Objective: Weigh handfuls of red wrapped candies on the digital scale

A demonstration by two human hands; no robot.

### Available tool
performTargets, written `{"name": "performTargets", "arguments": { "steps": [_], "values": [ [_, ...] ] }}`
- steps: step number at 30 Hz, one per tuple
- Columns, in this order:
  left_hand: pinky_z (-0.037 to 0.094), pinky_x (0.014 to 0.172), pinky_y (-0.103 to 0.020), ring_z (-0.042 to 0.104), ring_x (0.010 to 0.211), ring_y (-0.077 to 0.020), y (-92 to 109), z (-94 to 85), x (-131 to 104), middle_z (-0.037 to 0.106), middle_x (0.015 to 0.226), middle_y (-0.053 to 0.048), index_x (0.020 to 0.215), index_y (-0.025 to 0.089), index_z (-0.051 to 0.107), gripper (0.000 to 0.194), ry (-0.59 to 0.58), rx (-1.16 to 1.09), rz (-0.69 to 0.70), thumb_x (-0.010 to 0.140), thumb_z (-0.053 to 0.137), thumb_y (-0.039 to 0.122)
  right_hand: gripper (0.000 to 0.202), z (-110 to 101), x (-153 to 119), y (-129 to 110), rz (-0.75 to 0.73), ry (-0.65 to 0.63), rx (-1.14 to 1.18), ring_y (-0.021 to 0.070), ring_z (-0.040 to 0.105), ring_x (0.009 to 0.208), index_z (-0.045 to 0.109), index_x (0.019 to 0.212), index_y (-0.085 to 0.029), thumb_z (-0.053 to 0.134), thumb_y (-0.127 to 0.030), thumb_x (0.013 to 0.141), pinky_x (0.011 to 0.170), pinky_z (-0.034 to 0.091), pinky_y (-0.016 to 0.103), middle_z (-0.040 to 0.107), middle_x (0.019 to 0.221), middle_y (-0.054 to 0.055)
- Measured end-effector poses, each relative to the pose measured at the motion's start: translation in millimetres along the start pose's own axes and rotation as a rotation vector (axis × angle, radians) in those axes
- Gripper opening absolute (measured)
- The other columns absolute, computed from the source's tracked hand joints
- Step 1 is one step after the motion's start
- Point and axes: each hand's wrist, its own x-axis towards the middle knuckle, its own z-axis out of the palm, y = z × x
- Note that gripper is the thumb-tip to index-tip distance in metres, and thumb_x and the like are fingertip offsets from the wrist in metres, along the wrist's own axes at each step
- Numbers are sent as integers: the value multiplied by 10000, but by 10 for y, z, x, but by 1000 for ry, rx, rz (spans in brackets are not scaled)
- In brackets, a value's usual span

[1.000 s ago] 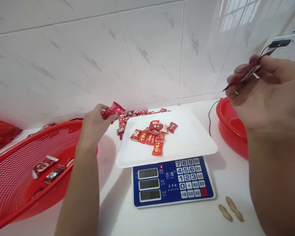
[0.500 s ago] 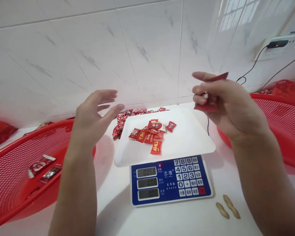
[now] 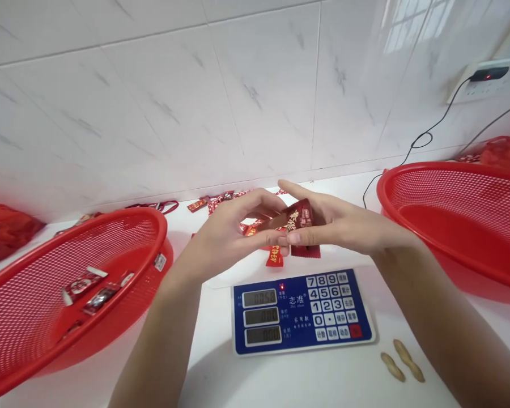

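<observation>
Over the scale's white tray [image 3: 227, 276], my two hands come together. My right hand [image 3: 335, 224] is closed around dark red candy packets [image 3: 300, 221], its thumb pressed over the front one and its index finger stretched out. Cupped beside the packets, my left hand [image 3: 233, 226] keeps its thumb and fingers apart. Its thumb tip meets the right thumb at the packet's edge; its other fingertips are partly hidden. Red wrapped candies [image 3: 275, 255] lie on the tray below, mostly covered by my hands. The blue scale panel [image 3: 301, 311] faces me and its top display reads 0.058.
A red basket [image 3: 153, 226] with a few wrapped snacks [image 3: 83, 285] stands at left, another red basket [image 3: 391, 187] at right. Candy packets [image 3: 216, 201] lie behind the tray. Two peanuts [image 3: 403, 360] rest front right. A black cable [image 3: 436, 122] runs to a wall socket [image 3: 488, 82].
Both hands have moved inward and down from either side, meeting above the tray. The right hand has brought the dark red packets with it. The view has shifted slightly.
</observation>
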Motion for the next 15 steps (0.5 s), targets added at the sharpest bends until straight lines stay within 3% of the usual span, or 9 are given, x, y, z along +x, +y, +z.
{"name": "performTargets", "arguments": {
  "steps": [3,7,9,11,13,15],
  "values": [
    [575,867,-345,697,917,-192,14,-30,-6,722,953,-11,943,220,670,175,57,-38,-31,828,781,290,1086,7,44,36,-39,27,72,185,692,914,145,1640,-198,829,-277,801,810,545,313,741,922,12],
    [586,813,-322,700,863,-182,19,-17,-19,711,881,2,853,210,607,231,136,-89,-39,796,814,295,1177,26,83,65,-23,121,105,177,701,810,67,1656,-152,852,-290,789,750,558,305,762,897,38],
    [584,745,-297,699,808,-169,19,7,-22,702,848,19,942,220,588,267,162,-70,-49,800,807,274,1022,32,97,79,-29,135,96,159,692,738,209,1638,-174,816,-339,833,735,562,302,755,840,20],
    [578,726,-284,703,806,-169,8,28,-17,713,868,13,1037,225,587,277,182,3,-64,833,769,267,738,24,114,101,-62,129,84,140,682,712,474,1518,-220,777,-391,867,737,567,290,751,834,13],
    [575,730,-279,708,831,-178,-15,32,-6,734,896,-10,1010,212,627,199,187,77,-87,864,735,294,514,6,129,126,-103,129,76,132,687,765,664,1320,-243,797,-382,843,735,569,268,762,922,23],
    [575,716,-277,716,834,-189,-42,13,5,750,895,-25,924,198,660,168,182,63,-110,860,739,331,390,-11,137,136,-127,171,53,137,691,819,740,1177,-229,823,-326,808,719,573,259,763,995,38]
  ]
}}
